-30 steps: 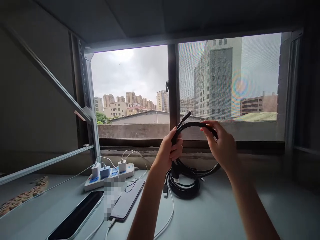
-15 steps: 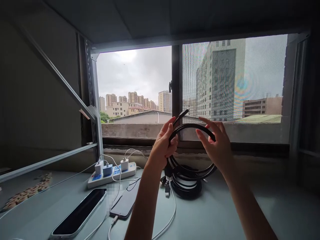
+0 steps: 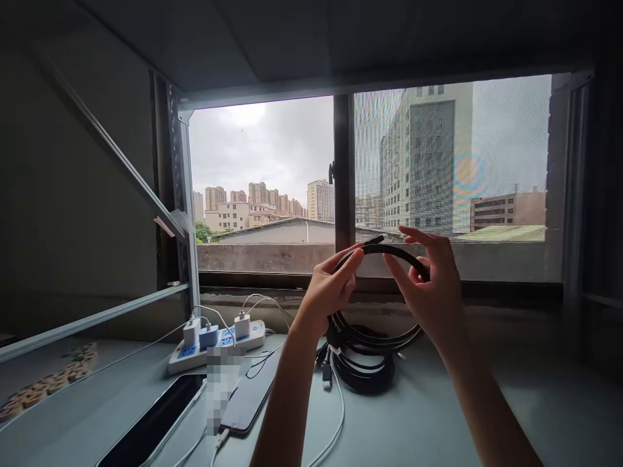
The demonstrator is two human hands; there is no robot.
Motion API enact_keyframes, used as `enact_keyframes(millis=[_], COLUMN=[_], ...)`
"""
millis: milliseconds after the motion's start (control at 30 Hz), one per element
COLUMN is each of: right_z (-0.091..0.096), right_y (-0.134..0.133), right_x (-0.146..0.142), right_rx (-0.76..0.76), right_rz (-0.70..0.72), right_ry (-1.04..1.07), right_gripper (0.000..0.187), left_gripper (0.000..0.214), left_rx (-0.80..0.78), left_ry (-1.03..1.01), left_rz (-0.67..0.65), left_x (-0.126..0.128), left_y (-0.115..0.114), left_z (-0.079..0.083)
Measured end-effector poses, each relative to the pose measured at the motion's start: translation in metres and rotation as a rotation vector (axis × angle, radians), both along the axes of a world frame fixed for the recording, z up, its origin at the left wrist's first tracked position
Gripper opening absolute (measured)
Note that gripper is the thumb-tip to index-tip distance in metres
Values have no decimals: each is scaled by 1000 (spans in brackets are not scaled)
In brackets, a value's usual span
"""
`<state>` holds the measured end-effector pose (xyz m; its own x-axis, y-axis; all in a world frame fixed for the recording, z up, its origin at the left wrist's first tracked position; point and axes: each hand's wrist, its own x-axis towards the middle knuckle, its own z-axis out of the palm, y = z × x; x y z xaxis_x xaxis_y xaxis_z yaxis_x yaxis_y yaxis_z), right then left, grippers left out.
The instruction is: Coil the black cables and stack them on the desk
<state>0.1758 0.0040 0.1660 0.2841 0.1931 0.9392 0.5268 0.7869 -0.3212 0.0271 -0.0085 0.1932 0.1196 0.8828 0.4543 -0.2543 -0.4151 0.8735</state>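
Note:
A coiled black cable (image 3: 377, 338) hangs between my two hands in front of the window. My left hand (image 3: 333, 279) pinches the upper left of the loop, thumb on top. The cable's black plug end (image 3: 374, 239) sticks out past those fingers to the right, along the top of the coil. My right hand (image 3: 431, 275) grips the loop's right side, with the index finger raised and the thumb under the arc. Behind and below the held loop, a second black cable coil (image 3: 367, 383) lies on the table, beside a small dark connector (image 3: 326, 376).
A white power strip (image 3: 260, 334) with several chargers stands at the back left. One phone (image 3: 156, 415) lies at front left, another phone (image 3: 253, 395) beside my left forearm. White cords (image 3: 341, 415) cross the grey table (image 3: 389, 434). A shelf (image 3: 292, 45) hangs overhead.
The plug end has swung down to the right, from pointing up to lying almost along the coil. My left thumb has moved onto the loop's top. My right hand shifted slightly right.

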Motion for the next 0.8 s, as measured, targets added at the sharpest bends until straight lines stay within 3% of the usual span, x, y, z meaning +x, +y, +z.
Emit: enact_keyframes(millis=[133, 400, 600, 800], right_z=[-1, -3, -3, -5], right_y=[3, 9, 12, 13], right_x=[3, 9, 9, 5], right_rx=[-23, -71, -69, -28], right_rz=[-6, -26, -21, -31], right_ry=[-10, -41, -83, -105], right_gripper=[32, 28, 27, 22], left_gripper=[39, 28, 43, 53], left_rx=[6, 3, 8, 24], left_ry=[54, 79, 181, 226], left_rz=[-69, -78, -144, -110], left_x=[3, 9, 1, -3], left_y=[-3, -5, 1, 0], left_z=[-1, -3, -4, -3])
